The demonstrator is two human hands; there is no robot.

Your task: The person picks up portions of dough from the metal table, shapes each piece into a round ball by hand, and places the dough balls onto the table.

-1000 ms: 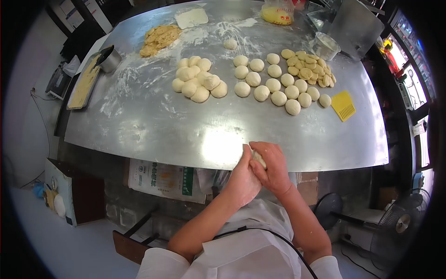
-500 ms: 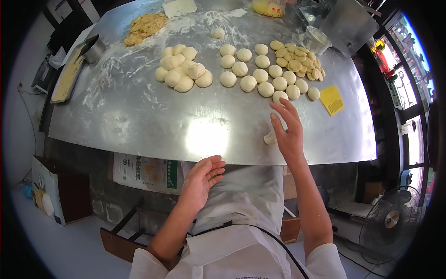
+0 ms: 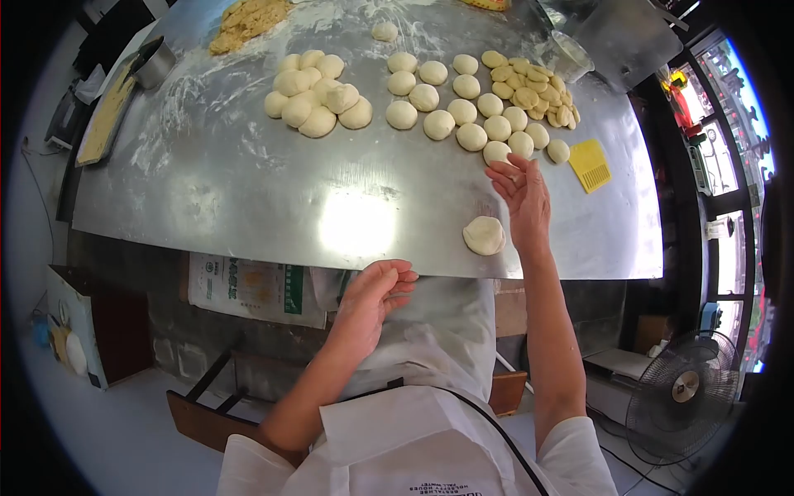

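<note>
My right hand (image 3: pixel 525 197) is over the right part of the metal table, palm turned inward and fingers spread, holding nothing. Its fingertips reach the nearest dough ball (image 3: pixel 497 153); whether they touch it I cannot tell. A slightly flattened, creased dough piece (image 3: pixel 484 236) lies alone left of that wrist. My left hand (image 3: pixel 376 289) hovers at the table's front edge, fingers loosely bent and partly apart, with nothing visible in it. Several round dough balls (image 3: pixel 438 124) sit in loose rows beyond my right hand. Small flat dough discs (image 3: pixel 529 87) are heaped behind them.
A pile of larger dough balls (image 3: pixel 318 121) sits left of centre. A yellow scraper (image 3: pixel 590 167) lies at right. Farther back are a yellowish dough mass (image 3: pixel 248 25), a metal cup (image 3: pixel 155 64) on a long tray (image 3: pixel 103 132), and a clear tub (image 3: pixel 571 56). A fan (image 3: pixel 685 386) stands at lower right.
My right hand has turned inward, its fingers bending near the front dough ball. The flattened dough piece, formerly mostly hidden by that hand, shows fully. My left hand moved slightly rightward; the view shifted.
</note>
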